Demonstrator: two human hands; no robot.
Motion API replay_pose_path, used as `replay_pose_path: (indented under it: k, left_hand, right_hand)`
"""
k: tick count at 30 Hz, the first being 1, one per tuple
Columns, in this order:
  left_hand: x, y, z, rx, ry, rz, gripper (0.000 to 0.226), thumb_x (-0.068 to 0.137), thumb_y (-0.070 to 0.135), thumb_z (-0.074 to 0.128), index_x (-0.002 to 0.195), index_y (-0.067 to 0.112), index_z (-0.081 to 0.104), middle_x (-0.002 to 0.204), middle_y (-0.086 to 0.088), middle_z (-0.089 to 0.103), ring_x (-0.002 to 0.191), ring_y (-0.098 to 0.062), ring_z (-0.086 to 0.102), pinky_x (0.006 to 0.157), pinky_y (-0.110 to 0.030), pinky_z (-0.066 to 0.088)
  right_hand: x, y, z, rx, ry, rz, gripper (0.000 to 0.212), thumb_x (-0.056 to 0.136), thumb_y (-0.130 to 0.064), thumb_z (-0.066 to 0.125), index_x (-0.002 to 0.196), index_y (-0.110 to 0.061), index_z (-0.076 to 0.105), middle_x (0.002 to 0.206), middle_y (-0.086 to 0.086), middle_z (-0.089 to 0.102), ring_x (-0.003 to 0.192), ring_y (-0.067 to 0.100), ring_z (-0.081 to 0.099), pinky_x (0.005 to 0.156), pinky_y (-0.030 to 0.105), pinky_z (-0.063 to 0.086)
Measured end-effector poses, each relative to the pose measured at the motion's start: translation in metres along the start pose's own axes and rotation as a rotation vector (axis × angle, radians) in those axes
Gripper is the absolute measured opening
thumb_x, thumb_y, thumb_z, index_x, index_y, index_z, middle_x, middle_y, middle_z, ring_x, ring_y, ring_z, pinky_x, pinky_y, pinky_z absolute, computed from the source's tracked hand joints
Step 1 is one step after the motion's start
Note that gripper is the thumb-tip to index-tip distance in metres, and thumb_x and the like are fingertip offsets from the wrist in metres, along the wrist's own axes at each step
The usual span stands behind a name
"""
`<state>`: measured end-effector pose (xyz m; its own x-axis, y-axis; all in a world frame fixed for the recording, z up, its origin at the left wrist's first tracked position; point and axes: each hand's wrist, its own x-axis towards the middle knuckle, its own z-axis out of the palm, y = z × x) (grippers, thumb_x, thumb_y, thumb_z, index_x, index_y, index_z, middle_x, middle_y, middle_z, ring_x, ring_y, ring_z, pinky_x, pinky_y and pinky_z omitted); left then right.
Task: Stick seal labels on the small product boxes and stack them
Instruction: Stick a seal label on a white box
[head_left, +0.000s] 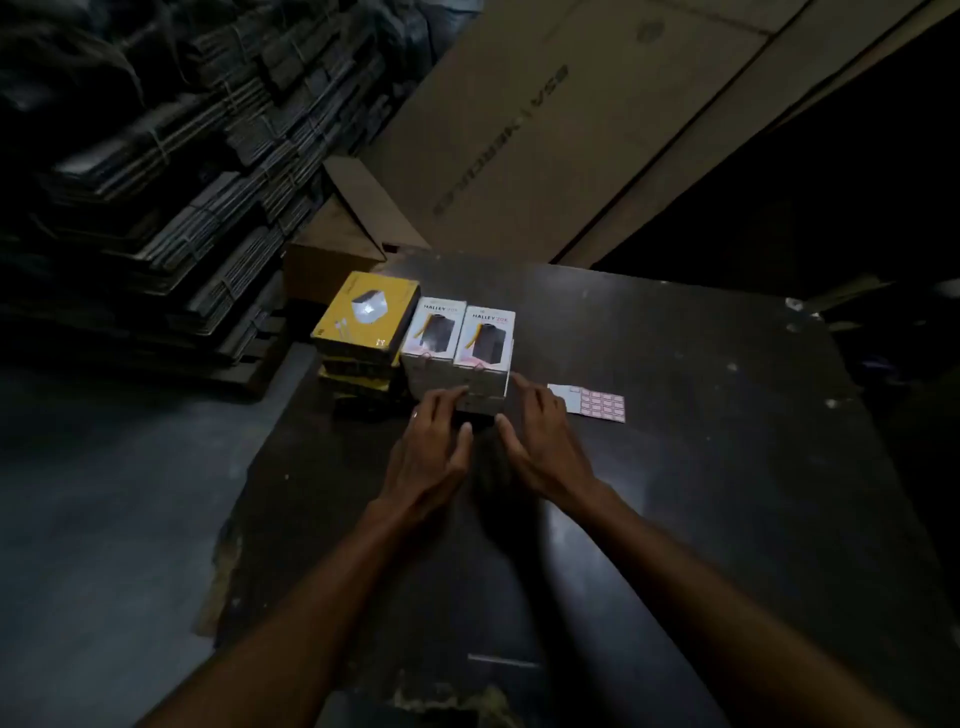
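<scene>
Two stacks of white product boxes stand side by side on the dark table (701, 415): the left white stack (430, 332) and the right white stack (484, 340). A pink seal shows at the front edge of each top box. A stack of yellow boxes (366, 317) stands left of them. My left hand (434, 447) has its fingertips on the front of the right white stack, fingers spread. My right hand (540, 441) rests against that stack's right front corner, fingers apart. A sheet of pink seal labels (597, 405) lies flat just right of my right hand.
Large brown cartons (545, 130) lean behind the table. Bundles of flattened dark cardboard (182, 156) are piled at the left on the floor. An open brown carton (343, 239) sits behind the yellow boxes. The table's left edge runs close to the stacks.
</scene>
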<state>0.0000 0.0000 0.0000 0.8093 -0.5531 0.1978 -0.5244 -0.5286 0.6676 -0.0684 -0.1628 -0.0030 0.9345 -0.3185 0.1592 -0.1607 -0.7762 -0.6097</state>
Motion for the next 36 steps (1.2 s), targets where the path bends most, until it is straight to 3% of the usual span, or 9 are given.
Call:
replay_pose_path:
  k: [3,10,13,18,25,31,33,36]
  left_hand:
    - [0.013,-0.005,0.005,0.012,0.072,0.029,0.051,0.092,0.038,0.044,0.141,0.024,0.041,0.137,-0.001,0.043,0.117,-0.022,0.053,0.090,-0.044,0.054]
    - [0.022,-0.031,0.038,-0.008,0.197,0.133,0.056,0.093,0.037,0.050,0.146,0.026,0.039,0.136,-0.002,0.045,0.121,-0.024,0.053,0.087,-0.045,0.055]
    - [0.026,-0.041,0.052,0.014,0.270,0.175,0.060,0.093,0.035,0.052,0.150,0.024,0.035,0.137,-0.005,0.048,0.125,-0.026,0.050,0.090,-0.044,0.054]
    - [0.029,-0.057,0.069,0.010,0.370,0.202,0.061,0.092,0.034,0.052,0.149,0.025,0.033,0.140,-0.006,0.048,0.128,-0.026,0.048,0.095,-0.046,0.051]
    - [0.023,-0.075,0.082,-0.053,0.416,0.238,0.066,0.091,0.045,0.047,0.152,0.031,0.026,0.151,0.002,0.038,0.135,-0.020,0.044,0.105,-0.038,0.042]
    - [0.025,-0.078,0.081,-0.060,0.388,0.265,0.072,0.089,0.047,0.042,0.155,0.027,0.023,0.157,-0.005,0.032,0.141,-0.025,0.037,0.113,-0.039,0.034]
    - [0.025,-0.076,0.079,-0.064,0.369,0.244,0.075,0.087,0.049,0.041,0.156,0.024,0.023,0.157,-0.010,0.032,0.141,-0.029,0.038,0.114,-0.042,0.034]
    - [0.023,-0.074,0.075,-0.069,0.308,0.185,0.076,0.091,0.048,0.046,0.157,0.021,0.021,0.157,-0.017,0.033,0.140,-0.034,0.040,0.113,-0.043,0.036]
  right_hand:
    - [0.014,0.004,0.012,0.047,0.073,0.017,0.062,0.100,-0.037,0.051,0.154,-0.020,0.026,0.144,0.007,0.041,0.128,0.023,0.042,0.101,0.032,0.041]
    - [0.025,0.035,0.048,0.072,0.154,-0.106,0.071,0.096,-0.040,0.055,0.155,-0.038,0.016,0.149,0.007,0.033,0.133,0.025,0.041,0.105,0.038,0.042]
    - [0.029,0.046,0.058,0.085,0.207,-0.180,0.073,0.095,-0.037,0.057,0.157,-0.035,0.018,0.145,0.009,0.037,0.131,0.025,0.043,0.106,0.039,0.043]
    - [0.033,0.054,0.069,0.140,0.262,-0.275,0.078,0.094,-0.028,0.063,0.158,-0.030,0.018,0.144,0.007,0.043,0.128,0.018,0.046,0.105,0.022,0.036]
    - [0.037,0.061,0.084,0.216,0.278,-0.284,0.085,0.092,-0.036,0.064,0.154,-0.049,0.008,0.133,0.007,0.046,0.118,0.023,0.057,0.101,0.043,0.048]
    - [0.043,0.060,0.084,0.179,0.284,-0.296,0.084,0.094,-0.031,0.063,0.157,-0.038,0.007,0.126,0.018,0.055,0.109,0.032,0.061,0.090,0.034,0.048]
    - [0.039,0.055,0.078,0.118,0.243,-0.242,0.083,0.097,-0.021,0.057,0.158,-0.035,0.003,0.124,0.020,0.060,0.107,0.037,0.062,0.079,0.026,0.041]
    - [0.027,0.046,0.071,0.113,0.165,-0.138,0.084,0.098,-0.017,0.051,0.157,-0.041,-0.005,0.120,0.023,0.064,0.106,0.041,0.064,0.079,0.028,0.041]
